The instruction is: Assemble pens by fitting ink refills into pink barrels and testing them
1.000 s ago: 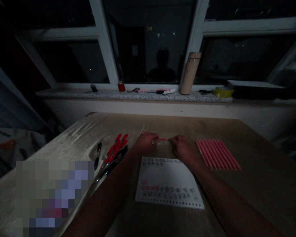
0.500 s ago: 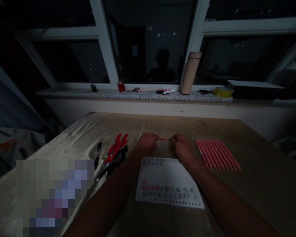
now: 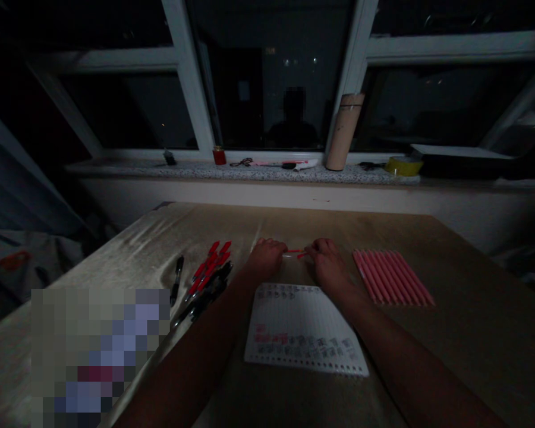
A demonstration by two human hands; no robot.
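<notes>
Both my hands meet just beyond the top edge of a spiral-bound sheet of written paper [image 3: 301, 330]. My left hand [image 3: 265, 257] and my right hand [image 3: 324, 261] each pinch one end of a thin red and clear pen [image 3: 294, 252] held level above the brown table [image 3: 472, 333]. A small red piece shows beside my right fingers, so the pen may be in two parts. To the left lies a loose pile of red and black pens [image 3: 207, 279]. To the right, several pink pens [image 3: 392, 276] lie side by side in a neat row.
A single black pen [image 3: 177, 278] lies apart at the left. On the window sill stand a cardboard tube [image 3: 343, 132], a red jar [image 3: 219, 156], a yellow tape roll [image 3: 403, 166] and scissors [image 3: 241, 161]. The room is dim. A blurred patch covers the lower left.
My hands stayed in place; the pen between them shifted slightly, and a short red piece now shows offset near my right fingers.
</notes>
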